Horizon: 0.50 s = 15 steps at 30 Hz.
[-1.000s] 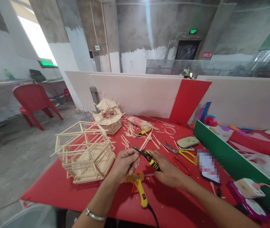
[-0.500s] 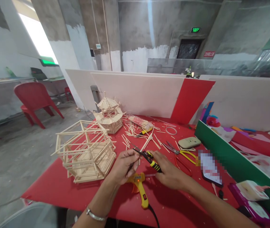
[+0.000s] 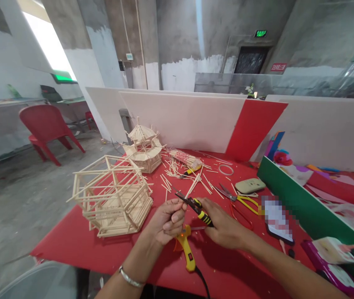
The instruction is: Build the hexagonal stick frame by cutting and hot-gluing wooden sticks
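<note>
My right hand (image 3: 223, 226) is closed round the black-and-yellow handles of a pair of cutting pliers (image 3: 195, 205), whose dark jaws point up and left. My left hand (image 3: 167, 220) is curled just left of the jaws, fingertips pinched on a thin wooden stick (image 3: 181, 211) held at the blades. Directly below both hands a yellow hot glue gun (image 3: 184, 249) lies on the red table (image 3: 71, 245), its light glowing orange. A large open-frame stick model (image 3: 113, 195) stands left of my left hand.
A smaller stick pagoda (image 3: 144, 145) stands behind, with loose sticks (image 3: 177, 170) scattered round it. Yellow-handled scissors (image 3: 239, 199), a flat beige case (image 3: 251, 185) and a tape ring (image 3: 225, 170) lie to the right. A green divider (image 3: 301, 207) bounds the right side; white panels (image 3: 189, 120) stand behind.
My left fingers have curled in tighter toward the plier jaws. Both hands stay in place over the glue gun; the view has shifted slightly.
</note>
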Each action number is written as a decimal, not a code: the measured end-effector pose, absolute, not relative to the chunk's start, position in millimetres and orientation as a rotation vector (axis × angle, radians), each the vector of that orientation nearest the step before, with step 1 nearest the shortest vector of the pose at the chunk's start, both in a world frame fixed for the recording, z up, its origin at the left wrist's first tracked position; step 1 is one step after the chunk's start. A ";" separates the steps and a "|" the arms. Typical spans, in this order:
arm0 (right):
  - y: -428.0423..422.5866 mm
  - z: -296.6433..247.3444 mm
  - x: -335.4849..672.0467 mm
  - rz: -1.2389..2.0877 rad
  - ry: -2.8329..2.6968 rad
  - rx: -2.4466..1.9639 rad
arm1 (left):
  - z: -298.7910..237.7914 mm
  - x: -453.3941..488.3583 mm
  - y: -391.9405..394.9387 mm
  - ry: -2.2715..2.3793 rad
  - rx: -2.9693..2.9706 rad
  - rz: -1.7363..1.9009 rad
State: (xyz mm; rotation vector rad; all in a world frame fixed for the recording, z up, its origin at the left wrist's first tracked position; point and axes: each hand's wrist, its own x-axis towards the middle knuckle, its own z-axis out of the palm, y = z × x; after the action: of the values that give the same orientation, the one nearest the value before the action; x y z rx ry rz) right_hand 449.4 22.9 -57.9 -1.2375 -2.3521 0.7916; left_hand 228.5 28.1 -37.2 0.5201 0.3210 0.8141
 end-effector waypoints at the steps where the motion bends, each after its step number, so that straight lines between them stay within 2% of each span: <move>1: 22.1 -58.4 449.3 0.778 -2.351 -1.219 | -36.7 228.9 27.8 0.326 0.517 0.815; 10: 25.7 -50.2 434.8 0.838 -2.191 -1.254 | -38.7 233.8 35.7 0.605 0.606 0.936; 15: 35.3 -49.1 444.1 0.841 -2.246 -1.474 | -50.0 231.2 42.7 0.929 0.764 1.027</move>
State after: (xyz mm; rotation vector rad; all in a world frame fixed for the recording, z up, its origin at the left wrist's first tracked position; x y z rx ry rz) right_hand 444.1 35.3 -49.1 -1.4737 -2.2456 0.8405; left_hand 231.2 42.7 -50.0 0.7637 0.9286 1.0265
